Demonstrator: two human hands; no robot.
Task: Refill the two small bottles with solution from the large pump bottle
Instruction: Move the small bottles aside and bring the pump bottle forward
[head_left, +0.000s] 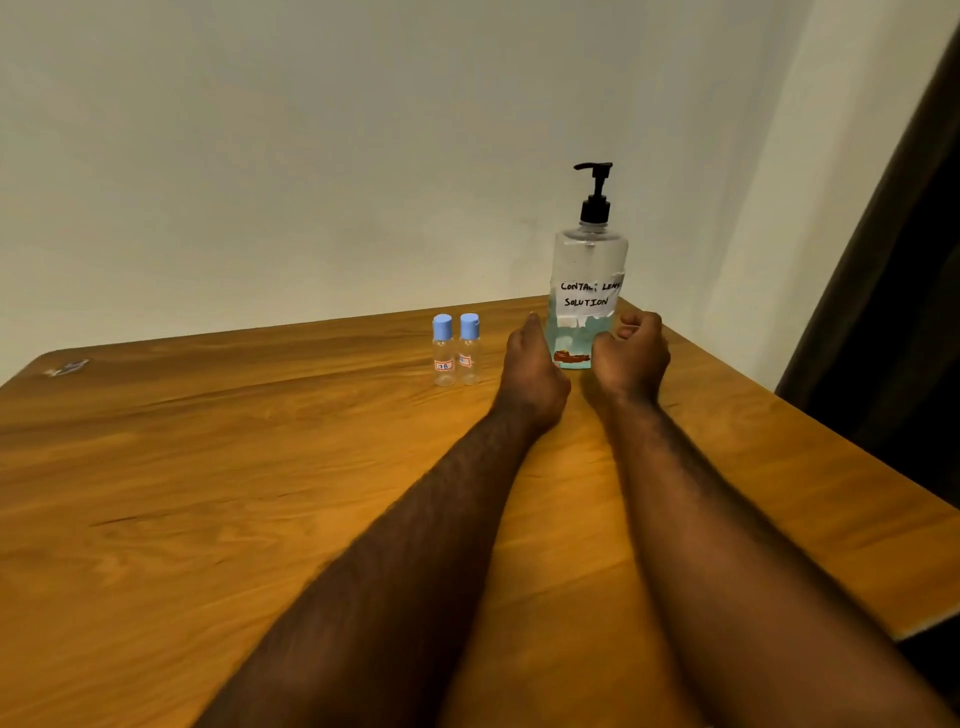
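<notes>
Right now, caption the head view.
Left hand and right hand flank the pump bottle; two capped small bottles stand beside it.

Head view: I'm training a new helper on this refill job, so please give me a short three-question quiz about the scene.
1. True or false: both small bottles wear their blue caps.
2. The small bottles stand where, relative to the pump bottle? A) to its left B) to its right C) behind it
3. Fill in: the pump bottle's label reads "Contact lens ____".
Key: 1 true; 2 A; 3 solution.
</notes>
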